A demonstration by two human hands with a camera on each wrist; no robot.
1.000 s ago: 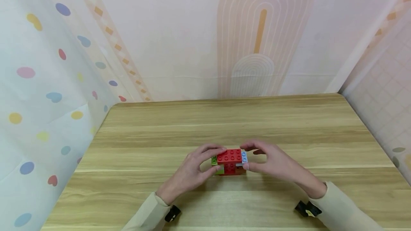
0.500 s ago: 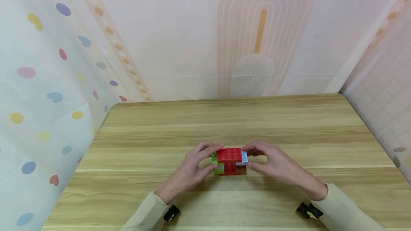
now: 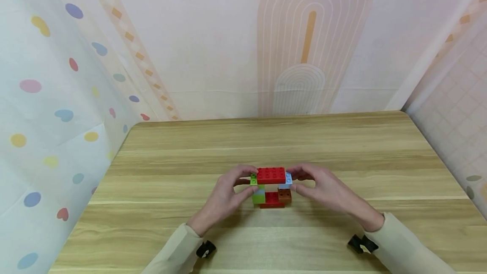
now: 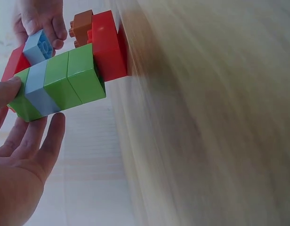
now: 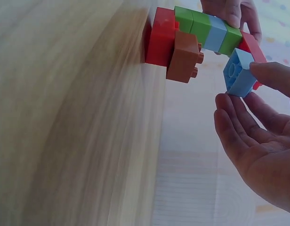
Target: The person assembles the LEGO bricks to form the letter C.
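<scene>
A frame of toy building bricks stands on the table between both hands. Its base is a red brick [image 4: 108,47], and a column of green bricks [image 4: 79,73] with one grey-blue brick [image 4: 41,87] among them rises at the left. Across the top runs a second red brick [image 3: 271,175], with a light blue brick [image 5: 239,70] under its right end. A brown brick [image 5: 183,55] sits on the base below, a gap apart from the light blue one. My left hand [image 3: 228,193] pinches the column's upper part between thumb and fingers. The light blue brick is pinched by my right hand [image 3: 327,189].
The wooden table [image 3: 171,160] extends around the bricks on all sides. Patterned cloth [image 3: 213,45] hangs behind it and along its left and right edges. A small black device [image 3: 206,249] is at the left cuff, and another black device [image 3: 362,244] at the right cuff.
The top red brick and light blue brick have moved up and away from me in the head view, with both hands following. The opening above the base has widened, showing table through it.
</scene>
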